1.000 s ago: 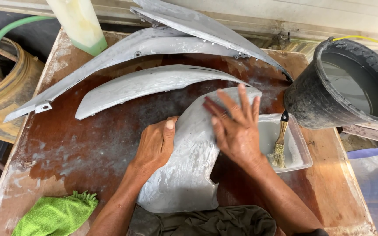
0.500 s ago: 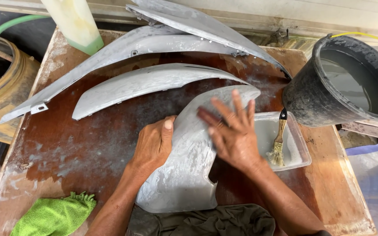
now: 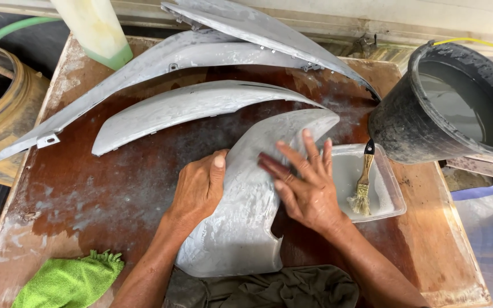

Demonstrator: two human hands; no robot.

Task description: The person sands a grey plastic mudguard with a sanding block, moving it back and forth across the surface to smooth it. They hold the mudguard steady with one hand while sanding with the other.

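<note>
A curved grey body panel (image 3: 246,217) lies on the wet brown table (image 3: 104,188) in front of me. My left hand (image 3: 198,188) grips its left edge, thumb over the rim. My right hand (image 3: 303,182) lies flat on the panel's upper right part and presses a small dark reddish strip, which looks like sandpaper (image 3: 272,166), under its fingers. The panel's surface is streaked with pale grey slurry.
Three more long grey panels (image 3: 189,108) lie across the far half of the table. A clear tray (image 3: 380,194) holding a brush (image 3: 362,191) sits right of my hand, a black water bucket (image 3: 457,105) beyond it. A green cloth (image 3: 67,282) lies at the near left corner.
My right hand has slid left and down along the panel. The left hand has kept its grip on the edge.
</note>
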